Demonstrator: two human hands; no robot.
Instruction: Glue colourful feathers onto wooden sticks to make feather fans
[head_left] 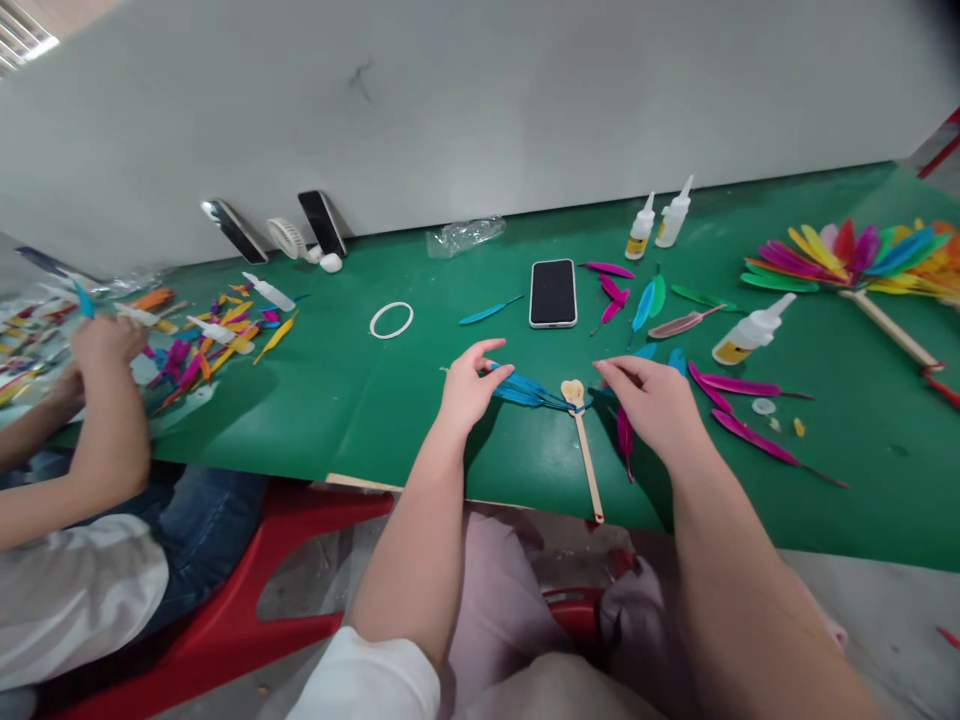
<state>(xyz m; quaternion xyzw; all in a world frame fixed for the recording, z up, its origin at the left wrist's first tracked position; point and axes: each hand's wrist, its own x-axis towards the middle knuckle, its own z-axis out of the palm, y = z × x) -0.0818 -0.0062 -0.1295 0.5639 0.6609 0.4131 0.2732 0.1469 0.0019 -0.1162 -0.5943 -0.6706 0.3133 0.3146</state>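
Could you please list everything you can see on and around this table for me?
wooden stick: one, tan, heart-shaped head, near edge, between the hands
blue feathers: a few, blue, fanned left of the stick's head
phone: one, black, lying flat behind the hands
ring: one, white, left of the phone
upright glue bottles: two, white, far side
lying glue bottle: one, white, right of the phone
loose feathers: many, magenta, blue, green and pink, right of the hands
feather fan: one, multi-coloured, far right
feather pile: many, mixed colours, left, by a co-worker's hands
table: one, green
left hand: on the blue feathers
right hand: beside the stick's head
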